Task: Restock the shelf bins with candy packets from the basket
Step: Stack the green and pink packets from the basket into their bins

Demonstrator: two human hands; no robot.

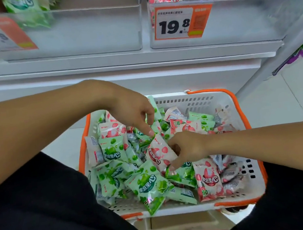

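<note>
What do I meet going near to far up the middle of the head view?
Basket's near rim → green packet → pink packet held by the right hand → left hand → basket's far wall → shelf edge → clear bin.

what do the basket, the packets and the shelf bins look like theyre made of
Basket: rigid matte white plastic, slotted walls, orange rim.
Packets: thin glossy printed film, crinkled, with glints.
Shelf bins: clear, slightly frosted hard plastic, probably acrylic; contents show through.
</note>
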